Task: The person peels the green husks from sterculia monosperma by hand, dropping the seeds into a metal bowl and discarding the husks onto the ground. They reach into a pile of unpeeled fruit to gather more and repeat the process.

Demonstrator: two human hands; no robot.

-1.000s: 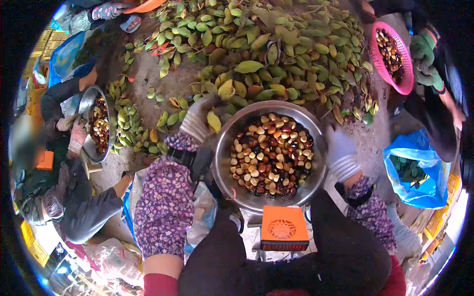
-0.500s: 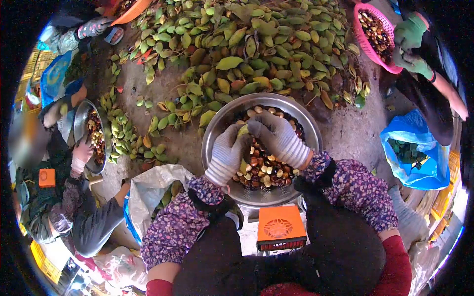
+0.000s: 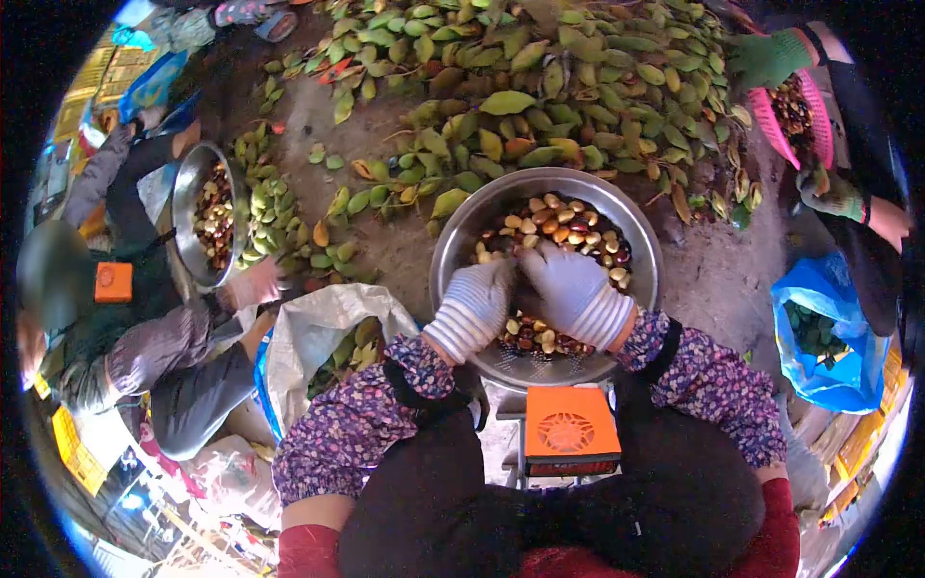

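A metal colander (image 3: pixel 541 370) holds many shiny brown and cream seeds (image 3: pixel 564 227). Above its middle, my left hand (image 3: pixel 479 301) in a striped pale glove has its fingers curled in, close to the other hand. They point away from me, and whatever they hold is hidden. My right hand (image 3: pixel 567 285), gloved the same way, bends its fingers down toward the seeds beside the left one. Those fingertips are blurred and partly covered, so their grip does not show.
Green pods (image 3: pixel 559 116) lie heaped beyond the colander. An orange box (image 3: pixel 570 424) sits between my knees. A white sack (image 3: pixel 297 328) stands left, a blue bag (image 3: pixel 831 387) right. Co-workers have a metal bowl (image 3: pixel 183 226) and a pink basket (image 3: pixel 821 111); one green-gloved hand (image 3: pixel 768 60) reaches over the pods.
The view has shifted. The green pod between my hands no longer shows, and my fingers are lower over the seeds. A co-worker's green glove moved from the basket to the heap.
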